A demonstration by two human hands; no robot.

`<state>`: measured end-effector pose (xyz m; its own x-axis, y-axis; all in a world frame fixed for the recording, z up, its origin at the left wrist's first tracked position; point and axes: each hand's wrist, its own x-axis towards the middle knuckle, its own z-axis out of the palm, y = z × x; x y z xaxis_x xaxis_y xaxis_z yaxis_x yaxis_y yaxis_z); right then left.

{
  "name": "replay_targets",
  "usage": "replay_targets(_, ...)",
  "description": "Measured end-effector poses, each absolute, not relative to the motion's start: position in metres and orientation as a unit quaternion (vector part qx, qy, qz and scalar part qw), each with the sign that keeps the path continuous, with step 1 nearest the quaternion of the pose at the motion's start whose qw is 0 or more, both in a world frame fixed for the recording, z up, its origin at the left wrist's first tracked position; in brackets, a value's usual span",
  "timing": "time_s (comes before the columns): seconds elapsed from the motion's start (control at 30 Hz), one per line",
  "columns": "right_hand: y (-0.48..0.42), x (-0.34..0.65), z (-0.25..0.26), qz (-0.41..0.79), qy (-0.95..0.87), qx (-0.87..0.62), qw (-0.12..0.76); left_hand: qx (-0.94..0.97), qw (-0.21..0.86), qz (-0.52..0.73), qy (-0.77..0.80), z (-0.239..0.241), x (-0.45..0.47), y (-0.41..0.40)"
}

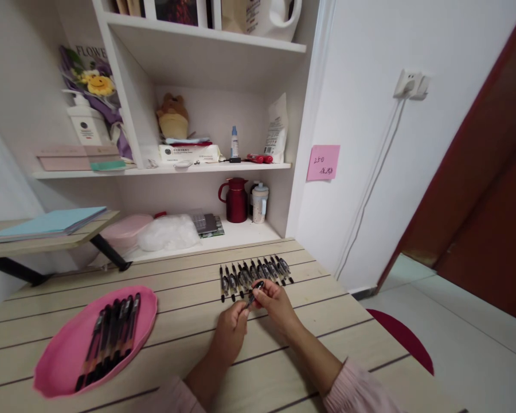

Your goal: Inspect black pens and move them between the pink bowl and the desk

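Observation:
A black pen (251,299) is held between my two hands, just above the wooden table (327,312). My left hand (231,332) pinches its lower end with thumb and fingers. My right hand (274,303) is closed around the upper end, where a dark rounded part shows by the fingertips; whether that is a cap I cannot make out. Right behind my hands lies a row of pens and small black pen parts (226,282), set side by side. To the left, a pink tray (60,355) with a wavy rim holds several black pens (112,332).
A low stand (83,232) with blue paper (51,221) on it is at the left. Behind the table rise white shelves (198,167) bearing a red jug (236,201), a cup (260,203) and a plastic bag (167,232). A cable (374,183) hangs along the right wall.

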<state>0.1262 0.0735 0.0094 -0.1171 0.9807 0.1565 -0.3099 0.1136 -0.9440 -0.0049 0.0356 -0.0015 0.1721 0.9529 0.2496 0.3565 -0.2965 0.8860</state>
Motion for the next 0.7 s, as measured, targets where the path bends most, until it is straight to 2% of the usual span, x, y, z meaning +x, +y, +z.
replay_targets(0.1, 0.076, 0.133, 0.013, 0.552, -0.485, -0.356, 0.577, 0.701, 0.281, 0.441, 0.485, 0.007, -0.008, 0.035)
replay_targets(0.2, 0.081, 0.151, 0.017, 0.501, -0.474, -0.393, 0.608, 0.717, 0.162, 0.436, 0.519, 0.024, -0.024, 0.035)
replay_targets(0.33, 0.091, 0.173, 0.014, 0.432, -0.455, -0.45, 0.636, 0.676, 0.026, 0.354, 0.645, 0.052, -0.076, 0.035)
replay_targets(0.43, 0.096, 0.18, 0.009, 0.421, -0.454, -0.47, 0.63, 0.601, -0.031, 0.265, 0.753, 0.071, -0.128, 0.026)
replay_targets(0.57, 0.103, 0.188, 0.003, 0.38, -0.479, -0.495, 0.617, 0.482, -0.008, 0.181, 0.858, 0.08, -0.18, 0.011)
replay_targets(0.7, 0.116, 0.208, -0.004, 0.279, -0.494, -0.57, 0.594, 0.431, 0.047, 0.116, 0.894, 0.075, -0.199, 0.009)
